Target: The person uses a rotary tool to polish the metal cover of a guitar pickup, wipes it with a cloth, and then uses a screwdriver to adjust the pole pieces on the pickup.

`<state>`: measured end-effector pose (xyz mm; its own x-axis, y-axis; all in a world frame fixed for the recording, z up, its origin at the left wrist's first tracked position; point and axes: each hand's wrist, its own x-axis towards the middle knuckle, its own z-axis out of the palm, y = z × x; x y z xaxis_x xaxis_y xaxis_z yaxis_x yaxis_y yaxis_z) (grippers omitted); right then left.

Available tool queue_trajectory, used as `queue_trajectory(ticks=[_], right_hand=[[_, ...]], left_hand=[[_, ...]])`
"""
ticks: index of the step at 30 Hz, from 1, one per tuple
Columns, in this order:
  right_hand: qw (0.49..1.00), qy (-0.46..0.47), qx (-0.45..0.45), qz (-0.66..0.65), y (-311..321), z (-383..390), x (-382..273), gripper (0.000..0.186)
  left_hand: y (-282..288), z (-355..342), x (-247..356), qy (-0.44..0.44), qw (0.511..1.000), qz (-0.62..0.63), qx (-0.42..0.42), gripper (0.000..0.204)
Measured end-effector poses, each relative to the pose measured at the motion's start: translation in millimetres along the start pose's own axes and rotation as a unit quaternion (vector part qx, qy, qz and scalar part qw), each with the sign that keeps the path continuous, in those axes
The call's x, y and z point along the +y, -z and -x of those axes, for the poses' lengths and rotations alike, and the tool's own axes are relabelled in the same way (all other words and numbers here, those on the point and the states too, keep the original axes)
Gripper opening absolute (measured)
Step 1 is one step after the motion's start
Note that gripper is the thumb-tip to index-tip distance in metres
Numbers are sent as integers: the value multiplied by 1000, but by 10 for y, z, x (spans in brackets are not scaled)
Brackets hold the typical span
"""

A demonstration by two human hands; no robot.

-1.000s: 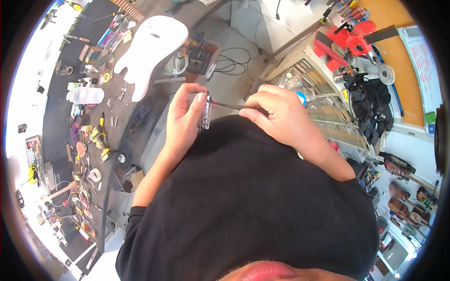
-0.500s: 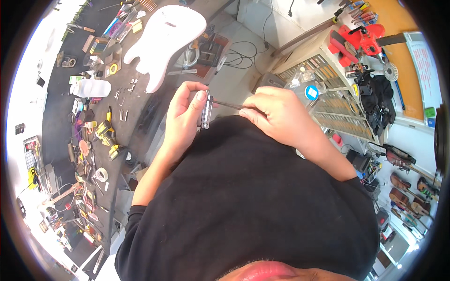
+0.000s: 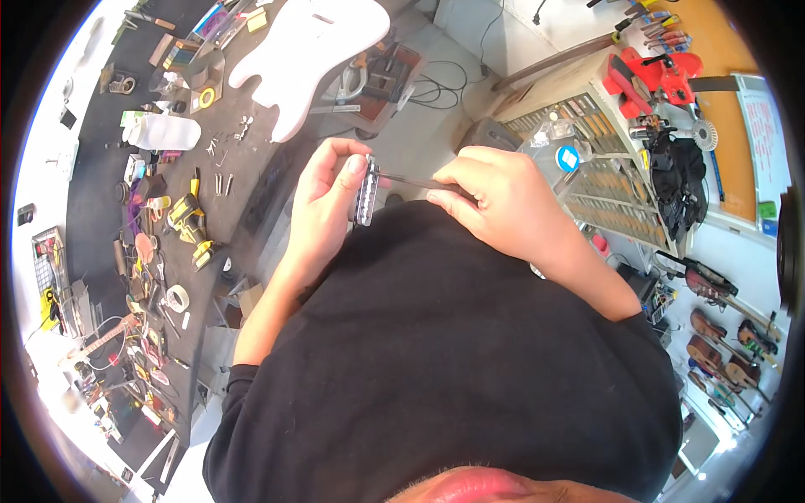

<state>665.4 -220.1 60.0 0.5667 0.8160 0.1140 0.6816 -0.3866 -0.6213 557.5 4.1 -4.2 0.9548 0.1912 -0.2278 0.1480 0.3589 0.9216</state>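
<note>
My left hand (image 3: 329, 186) grips a chrome guitar bridge (image 3: 367, 194), standing on its narrow end, with the thumb pressed on its upper part. A slim, dark, rod-like tool (image 3: 408, 180) is pinched in my right hand (image 3: 503, 194), fingers closed round its thicker end. The thin tip meets the upper edge of the bridge, near my left thumb. Whether the tool is a screwdriver or a file I cannot tell, since my fingers hide part of it. Both hands are in front of my black shirt, off the bench.
A white guitar body (image 3: 314, 54) lies on the dark bench (image 3: 251, 180) to my left, near loose screws, a white bottle (image 3: 163, 132) and a yellow-black power drill (image 3: 191, 225). A cabinet of small drawers (image 3: 570, 126) stands on the right, with guitars (image 3: 713, 352) hanging beyond.
The view has shifted slightly, so the bench and guitar body sit higher and further right. Both hands keep their hold, and the tool's tip stays at the bridge.
</note>
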Motion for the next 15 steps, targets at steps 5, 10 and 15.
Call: queue_trajectory(ticks=[5, 10, 15], right_hand=[[1000, 14, -10, -18, -66, -57, -20, 19], [912, -278, -186, -238, 39, -185, -158, 29], [834, -334, -247, -363, 31, -214, -69, 32]], left_hand=[[67, 58, 36, -3, 1000, -4, 1, 21], [97, 86, 91, -19, 1000, -19, -6, 22], [150, 107, 86, -30, 998, -48, -31, 22]])
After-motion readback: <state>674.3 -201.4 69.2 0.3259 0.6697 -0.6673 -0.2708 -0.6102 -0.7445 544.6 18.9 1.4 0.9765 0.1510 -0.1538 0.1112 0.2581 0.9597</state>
